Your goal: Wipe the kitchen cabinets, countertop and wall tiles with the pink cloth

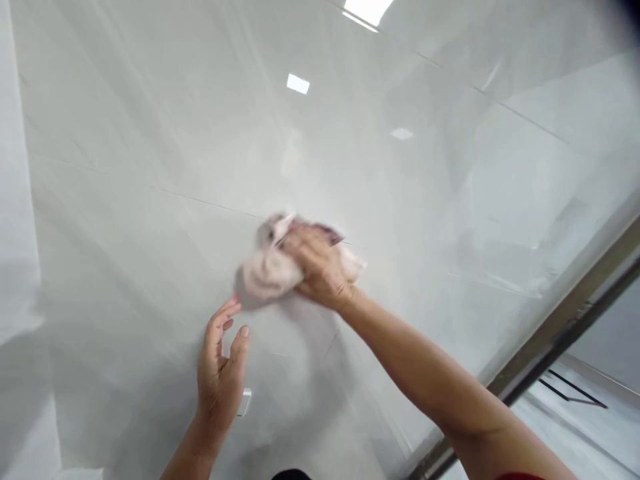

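Note:
A bunched white cloth [273, 272] with dark reddish patches is pressed against the glossy pale tiled wall [165, 253]. My right hand [320, 267] grips it from above, and motion blurs both the hand and the cloth. Just below and left of the cloth, my left hand [224, 363] is raised with its fingers and thumb apart. It holds nothing, and whether its fingertips touch the wall I cannot tell.
Behind my left wrist a small white wall plate [244, 403] partly shows. A metal-edged frame [565, 320] slants along the lower right, with a black bar [570, 390] beyond it. A white surface [20, 200] borders the left side.

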Available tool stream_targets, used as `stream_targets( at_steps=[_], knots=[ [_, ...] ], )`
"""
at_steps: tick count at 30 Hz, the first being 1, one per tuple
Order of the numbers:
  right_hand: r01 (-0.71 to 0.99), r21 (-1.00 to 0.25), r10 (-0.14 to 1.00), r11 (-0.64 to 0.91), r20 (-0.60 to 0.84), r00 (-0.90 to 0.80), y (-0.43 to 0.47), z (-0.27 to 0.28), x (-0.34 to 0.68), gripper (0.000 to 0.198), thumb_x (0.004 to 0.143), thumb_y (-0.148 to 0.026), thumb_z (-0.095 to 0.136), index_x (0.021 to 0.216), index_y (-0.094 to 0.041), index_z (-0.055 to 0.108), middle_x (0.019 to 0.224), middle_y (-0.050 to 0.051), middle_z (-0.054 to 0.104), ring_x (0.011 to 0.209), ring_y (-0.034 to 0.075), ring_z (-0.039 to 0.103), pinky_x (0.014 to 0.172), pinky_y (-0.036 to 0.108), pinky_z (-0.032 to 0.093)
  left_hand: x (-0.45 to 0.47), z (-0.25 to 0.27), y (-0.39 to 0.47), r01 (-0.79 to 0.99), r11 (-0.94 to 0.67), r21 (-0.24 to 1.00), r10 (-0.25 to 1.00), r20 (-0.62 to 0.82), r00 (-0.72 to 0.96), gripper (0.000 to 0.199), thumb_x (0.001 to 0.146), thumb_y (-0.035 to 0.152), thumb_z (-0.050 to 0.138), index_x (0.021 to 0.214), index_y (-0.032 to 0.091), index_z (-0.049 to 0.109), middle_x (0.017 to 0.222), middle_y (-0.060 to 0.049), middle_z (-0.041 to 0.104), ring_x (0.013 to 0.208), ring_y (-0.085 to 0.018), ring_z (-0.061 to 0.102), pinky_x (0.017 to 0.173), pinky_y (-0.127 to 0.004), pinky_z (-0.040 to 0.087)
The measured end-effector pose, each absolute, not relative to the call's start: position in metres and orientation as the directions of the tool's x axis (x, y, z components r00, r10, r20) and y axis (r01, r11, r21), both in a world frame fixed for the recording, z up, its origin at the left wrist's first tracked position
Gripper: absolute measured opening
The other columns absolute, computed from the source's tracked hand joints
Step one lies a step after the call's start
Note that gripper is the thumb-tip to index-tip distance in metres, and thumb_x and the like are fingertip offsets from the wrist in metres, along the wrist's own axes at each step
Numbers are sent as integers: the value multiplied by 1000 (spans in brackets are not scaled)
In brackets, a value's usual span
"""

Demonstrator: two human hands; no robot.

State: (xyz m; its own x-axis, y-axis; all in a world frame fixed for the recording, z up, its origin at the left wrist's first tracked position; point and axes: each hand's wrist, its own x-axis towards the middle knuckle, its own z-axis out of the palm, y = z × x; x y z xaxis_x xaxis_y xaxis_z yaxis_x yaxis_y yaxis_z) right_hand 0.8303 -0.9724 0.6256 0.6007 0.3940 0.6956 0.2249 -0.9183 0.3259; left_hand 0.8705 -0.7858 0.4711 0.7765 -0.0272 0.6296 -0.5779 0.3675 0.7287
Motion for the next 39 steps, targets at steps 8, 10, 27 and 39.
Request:
stream_targets(
  at_steps=[8, 10, 27, 39],
  knots=[
    [369, -443, 66, -817, 563, 824, -945, 588, 786, 47, 76, -36, 76, 114, -22, 54, 99, 2, 67, 81, 14, 62, 67, 24, 51, 859, 482, -775, -136, 623, 771, -408, 468, 784, 97, 75, 48, 80, 154, 38, 25, 158, -13, 38, 132, -30, 57, 94, -39, 59],
    [415, -468, 166, -780, 485, 859, -941, 594, 774, 43, 76, -34, 77, 111, -21, 57, 98, 1, 66, 81, 14, 62, 67, 24, 51, 849, 481, -778, 72, 669, 739, -585, 465, 665, 100, 72, 50, 83, 154, 40, 27, 154, -11, 46, 130, -32, 58, 95, -41, 59],
    [420, -182, 84, -889, 836, 542, -925, 506, 735, 85, 81, -47, 77, 151, -33, 30, 154, 14, 29, 132, 30, 51, 91, 42, 60, 799, 486, -787, 214, 689, 692, -643, 447, 622, 50, 87, 40, 73, 129, 27, 47, 125, -8, 65, 110, -22, 66, 94, -39, 55],
    [-36, -17, -6, -999, 957, -290, -1061, 692, 719, 56, 93, -41, 57, 137, -9, 46, 129, 18, 52, 122, 32, 54, 102, 50, 41, 830, 484, -770, -391, 486, 782, -328, 578, 747, 29, 94, 43, 60, 115, 24, 66, 137, -10, 60, 125, -27, 58, 105, -43, 45]
  ],
)
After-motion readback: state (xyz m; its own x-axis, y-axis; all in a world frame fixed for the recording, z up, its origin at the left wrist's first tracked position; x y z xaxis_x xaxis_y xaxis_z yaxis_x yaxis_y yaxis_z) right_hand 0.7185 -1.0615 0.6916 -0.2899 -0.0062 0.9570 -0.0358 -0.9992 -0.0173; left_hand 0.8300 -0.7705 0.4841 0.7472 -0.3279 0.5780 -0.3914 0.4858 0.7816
